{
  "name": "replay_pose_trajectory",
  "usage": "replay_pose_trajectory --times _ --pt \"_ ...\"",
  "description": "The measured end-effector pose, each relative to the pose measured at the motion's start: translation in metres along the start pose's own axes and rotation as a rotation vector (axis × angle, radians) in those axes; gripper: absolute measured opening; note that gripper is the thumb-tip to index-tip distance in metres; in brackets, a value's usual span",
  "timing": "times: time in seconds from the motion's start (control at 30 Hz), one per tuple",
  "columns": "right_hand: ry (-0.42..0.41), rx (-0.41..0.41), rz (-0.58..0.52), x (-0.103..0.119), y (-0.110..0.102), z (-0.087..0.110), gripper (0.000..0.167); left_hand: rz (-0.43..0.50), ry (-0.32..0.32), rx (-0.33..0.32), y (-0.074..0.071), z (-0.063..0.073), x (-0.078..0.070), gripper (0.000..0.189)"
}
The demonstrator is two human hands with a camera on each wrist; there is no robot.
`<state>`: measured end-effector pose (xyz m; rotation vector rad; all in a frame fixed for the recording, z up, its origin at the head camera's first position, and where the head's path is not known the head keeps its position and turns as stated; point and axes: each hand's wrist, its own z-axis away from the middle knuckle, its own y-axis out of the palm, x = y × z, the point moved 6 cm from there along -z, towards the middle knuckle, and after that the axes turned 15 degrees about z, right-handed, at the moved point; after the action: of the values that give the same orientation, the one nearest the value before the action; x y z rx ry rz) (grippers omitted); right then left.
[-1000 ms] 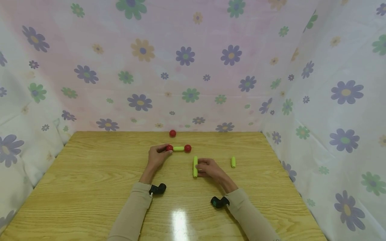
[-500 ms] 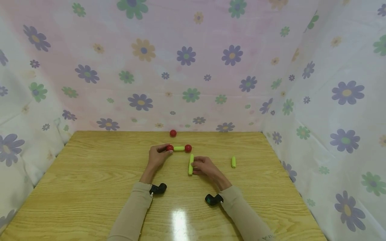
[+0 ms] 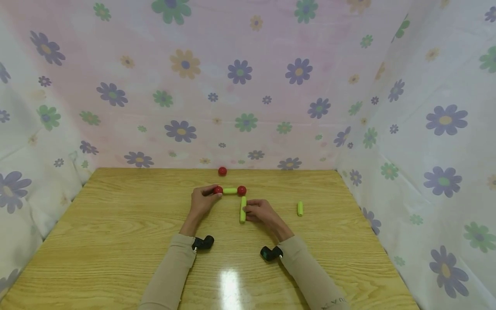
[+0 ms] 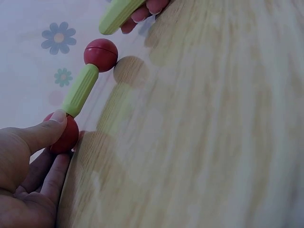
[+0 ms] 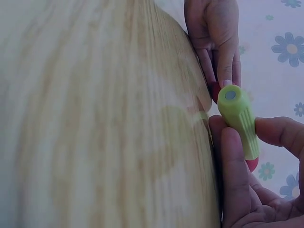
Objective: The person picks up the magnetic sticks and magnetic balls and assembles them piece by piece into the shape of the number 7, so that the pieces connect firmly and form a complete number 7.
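Note:
My left hand (image 3: pixel 201 201) pinches the left red ball (image 4: pixel 66 135) of a joined piece lying crosswise on the table. From that ball a short yellow-green rod (image 3: pixel 230 190) runs to a second red ball (image 3: pixel 242 190). Between thumb and fingertips, my right hand (image 3: pixel 264 214) holds a longer ribbed yellow-green rod (image 3: pixel 243 211), pointing away from me. Its far end is close below the second ball, with a narrow gap in the left wrist view. A round silvery spot (image 5: pixel 230 95) shows on the rod's near end in the right wrist view.
A loose red ball (image 3: pixel 222 171) sits at the back edge of the wooden table (image 3: pixel 116 241). Another yellow-green rod (image 3: pixel 300 209) lies to the right of my right hand. Flowered cloth (image 3: pixel 248 86) hangs behind the table and at both sides.
My right hand has carried the longer rod left and slightly away from me, up to the second red ball. My left hand and the joined piece have stayed put.

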<state>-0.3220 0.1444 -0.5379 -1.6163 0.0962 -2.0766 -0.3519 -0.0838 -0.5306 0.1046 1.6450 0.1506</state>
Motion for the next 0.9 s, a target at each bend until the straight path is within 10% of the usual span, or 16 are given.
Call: replay_pose_trajectory --times 0.7,0.9 --pt "0.045 -0.016 -0.006 0.005 0.000 -0.007 0.044 0.004 0.021 0.003 0.000 -0.001 0.000 0.042" --pt "0.048 -0.011 -0.016 0.008 0.000 -0.007 0.043 -0.029 0.019 0.030 0.008 0.013 -0.028 0.041"
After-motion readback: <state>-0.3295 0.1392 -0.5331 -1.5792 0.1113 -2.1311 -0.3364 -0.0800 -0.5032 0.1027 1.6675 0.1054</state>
